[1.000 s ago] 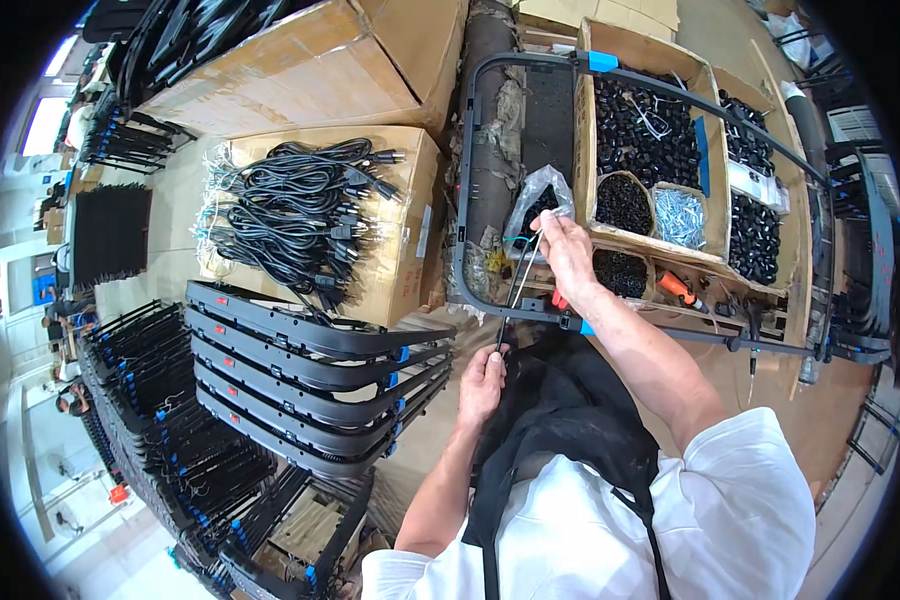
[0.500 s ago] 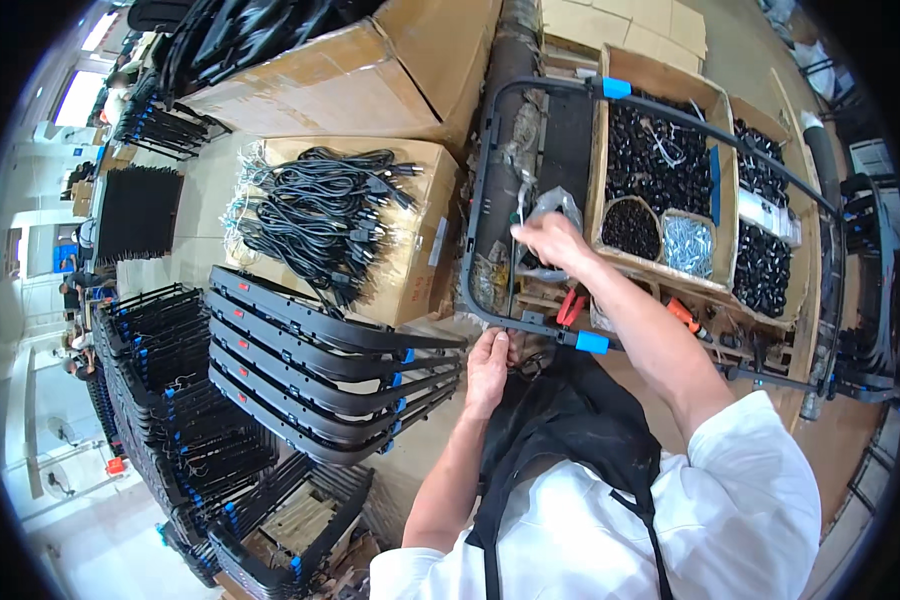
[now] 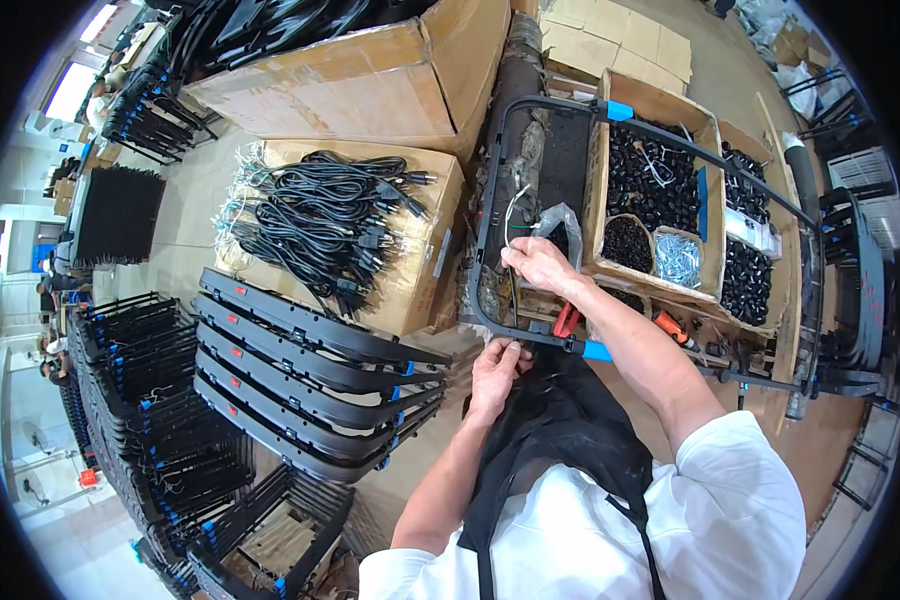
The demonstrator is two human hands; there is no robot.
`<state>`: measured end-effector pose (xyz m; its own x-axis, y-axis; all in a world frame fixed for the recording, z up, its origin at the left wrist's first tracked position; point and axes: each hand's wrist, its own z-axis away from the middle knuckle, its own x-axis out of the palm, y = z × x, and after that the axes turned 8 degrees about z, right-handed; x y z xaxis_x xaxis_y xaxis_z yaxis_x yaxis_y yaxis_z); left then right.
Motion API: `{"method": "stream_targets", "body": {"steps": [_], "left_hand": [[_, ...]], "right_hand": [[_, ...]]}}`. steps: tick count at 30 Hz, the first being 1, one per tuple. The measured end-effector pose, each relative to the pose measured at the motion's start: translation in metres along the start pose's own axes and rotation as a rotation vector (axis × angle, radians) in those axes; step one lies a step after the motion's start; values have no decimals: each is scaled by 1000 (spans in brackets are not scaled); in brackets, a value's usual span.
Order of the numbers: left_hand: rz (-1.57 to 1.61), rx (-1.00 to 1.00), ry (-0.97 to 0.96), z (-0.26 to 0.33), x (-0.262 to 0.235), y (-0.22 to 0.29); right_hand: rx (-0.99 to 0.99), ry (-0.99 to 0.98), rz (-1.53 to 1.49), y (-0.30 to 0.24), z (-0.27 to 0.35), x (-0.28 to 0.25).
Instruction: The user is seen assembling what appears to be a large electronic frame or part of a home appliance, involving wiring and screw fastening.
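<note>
A black tubular frame [image 3: 487, 200] with blue sleeves on its corners lies across the bench in front of me. Inside its left end, my right hand [image 3: 542, 266] pinches a thin black cable [image 3: 514, 312]. Loose white and green wire ends [image 3: 511, 205] stick up beyond those fingers. The cable runs down to the frame's near bar. Just below that bar, my left hand [image 3: 494, 378] is closed, thumb against forefinger; what it grips is hidden. Close to my right wrist are a red-handled tool [image 3: 567, 320] and a clear plastic bag [image 3: 560, 218].
Wooden trays [image 3: 598, 190] of black parts and silver screws [image 3: 677, 260] stand under the frame. An orange tool [image 3: 673, 328] lies nearby. Left are bundled black power cords [image 3: 320, 215] on a carton [image 3: 440, 195], stacked black frames [image 3: 300, 365] and a large open carton [image 3: 320, 95].
My right hand has come slightly nearer along the cable, toward the frame's near bar. My left hand stays by that bar. The whole view has shifted a little.
</note>
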<state>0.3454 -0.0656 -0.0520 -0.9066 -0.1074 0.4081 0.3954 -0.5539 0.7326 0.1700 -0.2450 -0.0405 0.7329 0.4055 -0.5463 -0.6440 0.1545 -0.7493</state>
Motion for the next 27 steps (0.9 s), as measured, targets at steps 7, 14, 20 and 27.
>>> {"method": "stream_targets", "body": {"steps": [7,14,20,27], "left_hand": [[99,27,43,-6,-3,-11],[96,-15,76,-6,-2,-10],[89,-71,89,-3,0,0],[144,-99,95,-6,0,0]], "right_hand": [[-26,-194,-94,-7,-3,-28],[-205,132,828,52,-7,-56],[-432,67,1325,94,-18,2],[-405,-146,1351,107,-32,2]]}}
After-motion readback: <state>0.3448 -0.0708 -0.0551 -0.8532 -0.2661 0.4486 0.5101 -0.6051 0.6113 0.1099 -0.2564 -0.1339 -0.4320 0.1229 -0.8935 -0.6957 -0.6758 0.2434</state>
